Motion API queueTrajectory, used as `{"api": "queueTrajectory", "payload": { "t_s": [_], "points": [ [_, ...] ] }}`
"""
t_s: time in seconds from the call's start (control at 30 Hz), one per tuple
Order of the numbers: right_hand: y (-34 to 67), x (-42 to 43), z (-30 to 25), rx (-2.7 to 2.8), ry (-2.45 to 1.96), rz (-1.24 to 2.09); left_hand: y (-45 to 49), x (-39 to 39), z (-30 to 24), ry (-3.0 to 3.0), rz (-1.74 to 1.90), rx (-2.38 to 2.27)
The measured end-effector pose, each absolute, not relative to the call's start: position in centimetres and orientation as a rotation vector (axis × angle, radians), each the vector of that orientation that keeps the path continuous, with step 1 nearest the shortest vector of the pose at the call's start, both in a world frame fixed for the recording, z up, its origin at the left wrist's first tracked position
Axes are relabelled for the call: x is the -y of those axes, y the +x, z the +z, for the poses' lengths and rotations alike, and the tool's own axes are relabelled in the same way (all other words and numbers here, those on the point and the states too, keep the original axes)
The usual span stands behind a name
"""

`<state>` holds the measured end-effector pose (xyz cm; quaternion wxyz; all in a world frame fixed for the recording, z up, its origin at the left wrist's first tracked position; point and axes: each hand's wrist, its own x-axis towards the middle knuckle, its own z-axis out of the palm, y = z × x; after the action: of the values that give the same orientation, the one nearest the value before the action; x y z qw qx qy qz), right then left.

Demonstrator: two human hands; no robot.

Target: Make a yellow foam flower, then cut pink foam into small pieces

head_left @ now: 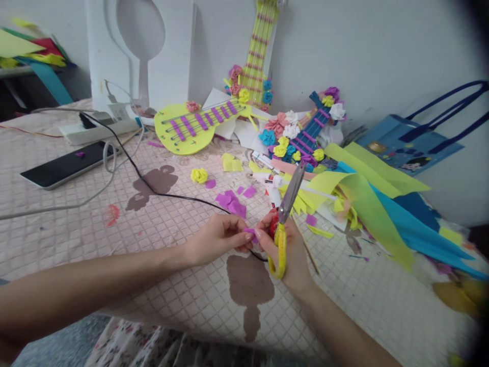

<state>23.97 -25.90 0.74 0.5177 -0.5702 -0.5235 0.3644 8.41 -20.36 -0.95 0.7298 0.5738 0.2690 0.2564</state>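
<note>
My left hand (225, 235) is closed, pinching a small piece of purple paper (250, 233) between thumb and fingers. From the other side, the thumb and fingertips of my right hand (286, 250) meet at the same piece. Scissors (291, 196) with yellow and red handles are held in my right hand too, their blades pointing up and away. Just beyond my fingers lies a small pile of cut purple paper (231, 203). A yellow paper flower (199, 176) and yellow paper pieces (231, 162) rest further off.
A black cable (183, 197) runs under my hands. A phone (71, 164) and power strip (101, 130) lie left. Flower-decorated paper guitars (187, 130) stand toward the wall. At right are a glue gun (273, 183), yellow and blue paper strips (397, 214) and a blue bag (412, 140).
</note>
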Motion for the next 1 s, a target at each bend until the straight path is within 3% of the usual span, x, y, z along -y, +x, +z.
{"api": "queueTrajectory", "payload": {
  "t_s": [0.53, 1.0],
  "points": [
    [24.0, 26.0, 0.5, 1.26, -1.358, 0.91, 8.4, 20.1, -1.4, 1.254, 0.473, -0.56],
    [23.7, 25.8, 0.1, 1.157, -1.349, 1.12, 8.1, 19.4, -0.7, 1.364, 0.689, -0.697]
  ]
}}
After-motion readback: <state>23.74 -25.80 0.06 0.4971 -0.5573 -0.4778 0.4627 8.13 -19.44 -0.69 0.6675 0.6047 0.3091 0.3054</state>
